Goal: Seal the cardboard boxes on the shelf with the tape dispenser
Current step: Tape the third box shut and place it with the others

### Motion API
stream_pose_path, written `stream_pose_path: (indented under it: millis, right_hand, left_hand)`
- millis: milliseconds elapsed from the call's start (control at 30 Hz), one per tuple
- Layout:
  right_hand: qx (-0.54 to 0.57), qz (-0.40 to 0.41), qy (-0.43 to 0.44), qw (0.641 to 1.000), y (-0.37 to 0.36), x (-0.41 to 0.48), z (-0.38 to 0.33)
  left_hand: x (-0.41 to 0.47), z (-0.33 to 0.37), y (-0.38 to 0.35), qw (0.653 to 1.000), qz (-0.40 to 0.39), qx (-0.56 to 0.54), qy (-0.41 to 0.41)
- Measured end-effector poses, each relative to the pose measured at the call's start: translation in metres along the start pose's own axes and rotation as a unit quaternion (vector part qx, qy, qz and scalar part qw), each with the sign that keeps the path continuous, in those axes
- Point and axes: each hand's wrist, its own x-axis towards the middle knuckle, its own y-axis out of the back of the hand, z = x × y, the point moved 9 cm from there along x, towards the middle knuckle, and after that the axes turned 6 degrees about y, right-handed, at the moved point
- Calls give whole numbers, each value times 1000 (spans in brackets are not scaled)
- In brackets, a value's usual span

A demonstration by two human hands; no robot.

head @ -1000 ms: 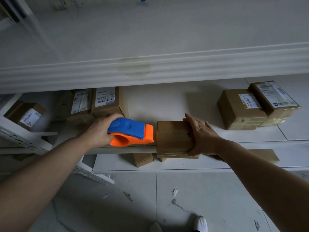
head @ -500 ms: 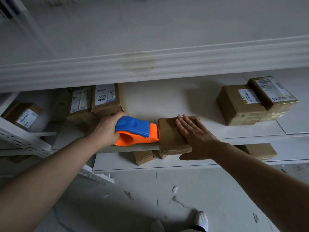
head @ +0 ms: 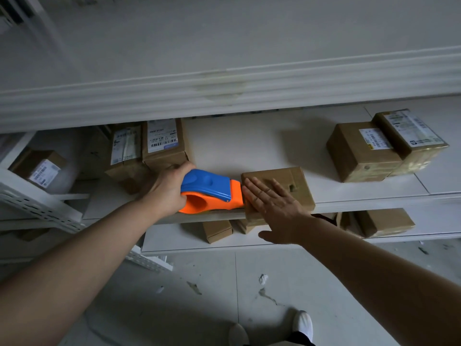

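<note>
Head cam, only view we've got. Left hand [head: 167, 189] is wrapped round the handle of the blue-and-orange plastic tape dispenser [head: 209, 187], proper grip. The orange nose is butted against the left end of the small brown cardboard box [head: 296, 181]. That box sits at the front edge of the white metal shelf [head: 249, 146], poking over the lip a bit. Right hand [head: 272, 208] lies flat on top of the box, fingers straight and spread, pressing not gripping. Its thumb sticks out past the front, off the box.

Vs 1 s ago: right hand was hooked over the box's right end w/ curled fingers. Half a sec ago it had gone flat on the lid, and now it's further left, fingertips nearly at the dispenser. Left-hand grip is the same throughout.

Other stuff: two labelled brown boxes [head: 359, 156] touching side by side further right on the same shelf. More labelled boxes [head: 162, 143] bunched just behind the left hand, plain boxes [head: 217, 231] on the shelf below, white shoes [head: 303, 325] on the grey floor [head: 199, 283].
</note>
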Motion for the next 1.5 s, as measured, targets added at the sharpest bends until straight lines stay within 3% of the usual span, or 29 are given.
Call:
stream_pose_path:
  millis: [100,200,333,433,533,667,933,1233,1500]
  right_hand:
    - [32,5,-14,999,14,4,0]
    - [-2,-48,-57,997,21,26,11]
    - [37,-108,-85,990,10,42,14]
    - [98,-22,-77,992,38,33,25]
    - [290,64,-77,952,58,12,44]
    - [370,69,-118,919,41,-23,64]
    - [297,124,-110,940,61,-28,70]
    - [244,70,-113,961,54,-20,77]
    - [188,33,-109,976,58,-20,68]
  left_hand:
    - [-1,-3,-1,1000,0,8,9]
    - [-4,-1,-5,1000,-10,2,16]
    - [-15,4,-3,1000,-10,4,2]
    - [-27,9,19,999,27,-29,-11]
    - [-35,24,47,995,84,-52,-27]
    - [-33,83,45,992,82,61,-68]
    - [-16,124,48,984,77,148,-66]
    - [-20,-10,76,998,42,-33,45]
    - [-17,-18,50,998,35,-42,2]
